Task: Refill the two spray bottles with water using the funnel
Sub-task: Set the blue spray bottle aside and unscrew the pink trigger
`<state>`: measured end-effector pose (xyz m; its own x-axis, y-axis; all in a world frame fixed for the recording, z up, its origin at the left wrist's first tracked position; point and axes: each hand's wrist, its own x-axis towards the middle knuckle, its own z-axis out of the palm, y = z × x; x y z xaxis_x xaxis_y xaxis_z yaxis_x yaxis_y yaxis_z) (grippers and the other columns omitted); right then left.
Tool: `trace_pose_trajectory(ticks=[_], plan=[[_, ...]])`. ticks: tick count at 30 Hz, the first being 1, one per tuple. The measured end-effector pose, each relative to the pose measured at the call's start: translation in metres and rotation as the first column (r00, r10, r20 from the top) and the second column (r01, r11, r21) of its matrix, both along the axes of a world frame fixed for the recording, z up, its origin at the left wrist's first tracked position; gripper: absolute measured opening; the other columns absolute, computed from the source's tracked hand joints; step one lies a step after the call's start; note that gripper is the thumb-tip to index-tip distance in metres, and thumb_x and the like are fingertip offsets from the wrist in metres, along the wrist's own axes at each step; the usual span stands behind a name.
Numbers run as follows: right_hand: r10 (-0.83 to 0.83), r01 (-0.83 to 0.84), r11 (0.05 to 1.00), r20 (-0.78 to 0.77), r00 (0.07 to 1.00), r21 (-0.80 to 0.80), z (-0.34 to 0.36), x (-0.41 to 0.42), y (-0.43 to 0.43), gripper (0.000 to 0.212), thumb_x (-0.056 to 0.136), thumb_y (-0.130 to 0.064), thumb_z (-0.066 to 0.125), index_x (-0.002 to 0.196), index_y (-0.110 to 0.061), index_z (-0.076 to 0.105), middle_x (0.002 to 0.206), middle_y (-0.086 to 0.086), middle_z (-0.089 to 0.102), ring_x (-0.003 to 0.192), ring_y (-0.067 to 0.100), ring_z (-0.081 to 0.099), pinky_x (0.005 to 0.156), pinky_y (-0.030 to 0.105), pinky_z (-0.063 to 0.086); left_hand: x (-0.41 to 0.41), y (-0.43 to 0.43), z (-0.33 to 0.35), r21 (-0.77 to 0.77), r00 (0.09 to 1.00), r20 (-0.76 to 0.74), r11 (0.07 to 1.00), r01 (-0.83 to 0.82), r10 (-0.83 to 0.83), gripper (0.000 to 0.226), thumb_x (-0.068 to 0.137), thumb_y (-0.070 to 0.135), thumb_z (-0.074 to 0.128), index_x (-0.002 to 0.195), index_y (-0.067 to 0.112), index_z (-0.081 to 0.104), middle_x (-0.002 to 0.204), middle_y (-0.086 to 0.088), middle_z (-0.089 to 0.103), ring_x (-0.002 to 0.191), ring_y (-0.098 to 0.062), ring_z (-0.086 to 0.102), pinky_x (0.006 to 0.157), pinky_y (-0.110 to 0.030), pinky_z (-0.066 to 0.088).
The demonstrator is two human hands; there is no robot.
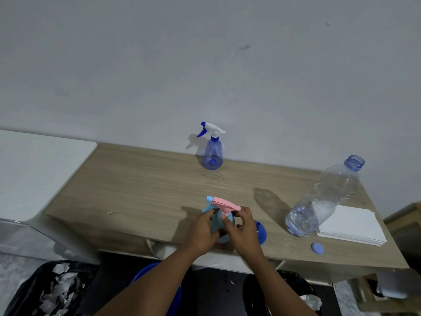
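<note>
Both hands [224, 226] gripped the near spray bottle [222, 221], fingers [227, 223] on its collar; twisting carelessly could tip it off the surface [141, 190].

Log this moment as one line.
both hands on pink-topped spray bottle | funnel beside | water bottle uncapped

The scene is dim and cool, with a bluish-grey cast over the wall [205, 65]. Light comes from the right: soft-edged shadows fall leftward from the water bottle [323, 197] across the wooden table [136, 190], and from the blue spray bottle [213, 149] onto the wall. The hands also shade the tabletop to their left. No harsh glare shows. Wide-angle distortion bends the table edges and leans the water bottle outward. Detail is slightly soft, and the lower corners are dark and murky.
</note>
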<state>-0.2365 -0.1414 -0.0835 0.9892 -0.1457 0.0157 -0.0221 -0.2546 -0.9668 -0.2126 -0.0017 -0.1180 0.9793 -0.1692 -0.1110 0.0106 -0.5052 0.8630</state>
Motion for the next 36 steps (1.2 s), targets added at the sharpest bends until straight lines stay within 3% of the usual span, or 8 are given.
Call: trace_pose_trajectory(ticks=[2, 5, 9, 12, 17, 23, 31, 36], plan=[[-0.042, 0.042, 0.999, -0.019, 0.999, 0.02, 0.002, 0.004, 0.003, 0.04, 0.081, -0.022, 0.08, 0.112, -0.027, 0.055, 0.108, -0.012, 0.06, 0.101, 0.001, 0.06, 0.08, 0.016, 0.051, 0.0, 0.0, 0.001, -0.012, 1.0, 0.009, 1.0, -0.013, 0.013, 0.057, 0.078, 0.014, 0.074, 0.129, 0.032, 0.055, 0.117, 0.016, 0.062, 0.103, -0.001, 0.061, 0.086, -0.025, 0.056], [-0.084, 0.084, 0.996, -0.007, 0.996, -0.005, 0.001, 0.007, 0.007, 0.032, 0.083, -0.02, 0.077, 0.105, -0.027, 0.056, 0.104, -0.007, 0.063, 0.098, 0.005, 0.061, 0.078, 0.018, 0.052, -0.001, 0.0, 0.005, -0.003, 1.0, 0.018, 1.0, -0.001, 0.001, 0.052, 0.08, 0.015, 0.075, 0.126, 0.031, 0.057, 0.113, 0.017, 0.063, 0.099, 0.004, 0.06, 0.076, -0.007, 0.048], [-0.007, 0.007, 1.0, -0.018, 1.0, 0.007, 0.004, -0.001, 0.003, 0.026, 0.091, -0.018, 0.069, 0.11, -0.033, 0.058, 0.111, -0.009, 0.056, 0.101, 0.004, 0.059, 0.076, 0.008, 0.047, -0.001, -0.001, 0.002, -0.014, 1.0, 0.011, 1.0, -0.006, 0.006, 0.051, 0.082, 0.019, 0.075, 0.129, 0.029, 0.058, 0.116, 0.015, 0.063, 0.107, -0.004, 0.061, 0.085, -0.021, 0.054], [-0.034, 0.034, 0.999, 0.002, 0.999, 0.018, 0.006, 0.0, 0.005, 0.044, 0.081, -0.019, 0.079, 0.117, -0.027, 0.055, 0.111, -0.014, 0.059, 0.102, 0.0, 0.06, 0.081, 0.01, 0.049, -0.002, -0.002, 0.001, -0.014, 1.0, 0.001, 1.0, -0.015, 0.015, 0.055, 0.082, 0.018, 0.076, 0.132, 0.028, 0.055, 0.12, 0.014, 0.061, 0.109, -0.004, 0.06, 0.09, -0.027, 0.055], [-0.124, 0.124, 0.992, 0.017, 0.992, 0.012, 0.004, 0.001, 0.012, 0.028, 0.085, -0.016, 0.075, 0.108, -0.024, 0.059, 0.101, -0.013, 0.067, 0.097, -0.004, 0.061, 0.078, 0.008, 0.047, -0.001, -0.004, 0.003, 0.0, 1.0, 0.006, 1.0, -0.013, 0.013, 0.056, 0.083, 0.021, 0.077, 0.133, 0.026, 0.054, 0.12, 0.012, 0.06, 0.106, -0.003, 0.057, 0.079, -0.01, 0.047], [-0.083, 0.083, 0.997, 0.062, 0.995, -0.002, 0.0, -0.003, 0.01, 0.021, 0.093, -0.015, 0.065, 0.109, -0.028, 0.064, 0.106, -0.014, 0.067, 0.103, 0.0, 0.062, 0.086, 0.012, 0.048, -0.004, -0.006, 0.002, 0.013, 1.0, 0.018, 1.0, -0.025, 0.025, 0.05, 0.085, 0.026, 0.075, 0.13, 0.027, 0.055, 0.116, 0.013, 0.063, 0.104, -0.005, 0.061, 0.074, -0.008, 0.045], [-0.01, 0.016, 0.997, 0.076, 0.997, -0.082, 0.003, -0.007, 0.006, 0.033, 0.099, -0.015, 0.057, 0.098, -0.048, 0.058, 0.1, -0.021, 0.066, 0.104, -0.002, 0.055, 0.084, 0.007, 0.04, -0.005, -0.006, -0.009, 0.035, 1.0, 0.008, 0.999, -0.012, 0.012, 0.046, 0.088, 0.021, 0.068, 0.13, 0.032, 0.052, 0.111, 0.014, 0.066, 0.098, -0.004, 0.065, 0.086, -0.034, 0.058], [-0.064, 0.066, 0.997, 0.063, 0.996, -0.027, 0.008, -0.003, 0.008, 0.032, 0.082, -0.015, 0.078, 0.109, -0.025, 0.064, 0.104, -0.015, 0.066, 0.1, -0.003, 0.061, 0.084, 0.007, 0.045, -0.004, -0.006, -0.007, 0.014, 1.0, 0.011, 1.0, -0.019, 0.019, 0.056, 0.085, 0.023, 0.073, 0.135, 0.032, 0.049, 0.123, 0.016, 0.061, 0.11, -0.003, 0.06, 0.091, -0.027, 0.053]])
